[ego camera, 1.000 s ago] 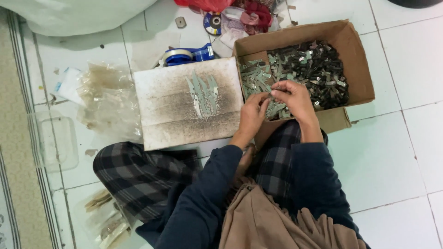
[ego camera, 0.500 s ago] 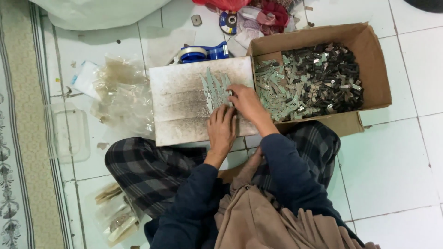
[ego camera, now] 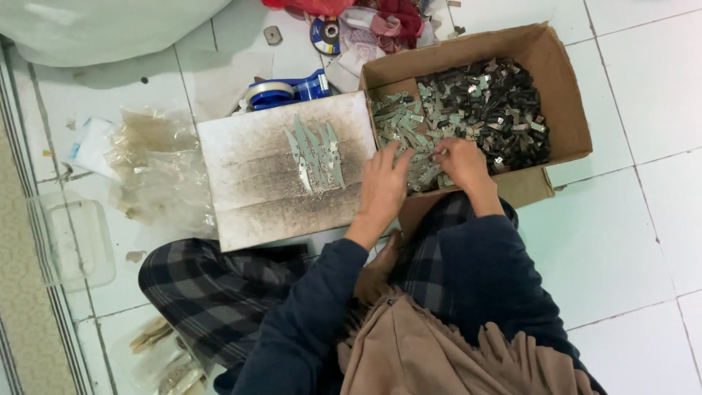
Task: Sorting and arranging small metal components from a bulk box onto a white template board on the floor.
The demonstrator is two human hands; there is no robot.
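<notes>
inside the cardboard box [ego camera: 563, 95], flat metal pieces [ego camera: 409, 128], right hand [ego camera: 461, 162] fingers pinching some, left hand [ego camera: 382, 189] fingers spread

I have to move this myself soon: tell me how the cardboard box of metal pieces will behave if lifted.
The cardboard box is probably heavy, being heaped with metal pieces. Its low front wall already bows, so it may sag. The loose pieces would likely slide if it tips.

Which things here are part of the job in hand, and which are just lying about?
In use: left hand, right hand, cardboard box, metal pieces, white board, row of blades.

Lying about: blue tape dispenser, plastic bags, clear tray, grinding disc.
</notes>
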